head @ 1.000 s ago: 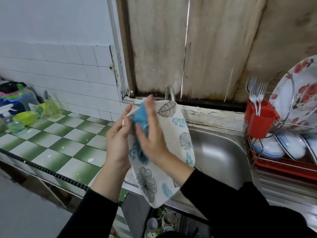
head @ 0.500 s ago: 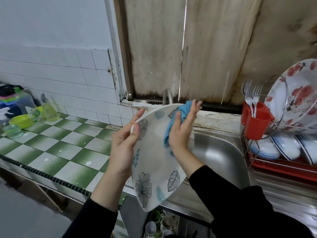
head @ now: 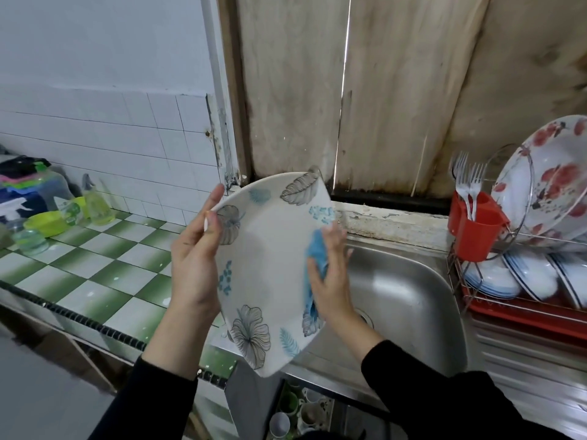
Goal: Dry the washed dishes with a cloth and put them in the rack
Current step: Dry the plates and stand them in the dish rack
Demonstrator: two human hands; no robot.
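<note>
While left grip pinches plate, right grip, spread, presses cloth; sink beneath; crowded rack rightward.

Leaf-patterned plate — blue cloth, seemingly.

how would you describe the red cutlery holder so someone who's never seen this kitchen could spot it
Find the steel sink, then the wire dish rack just to its right. At the rack's end nearest the sink sits the red cutlery holder. It's the only upright red cup there, with forks standing in it, while its neighbours are white plates.
</note>
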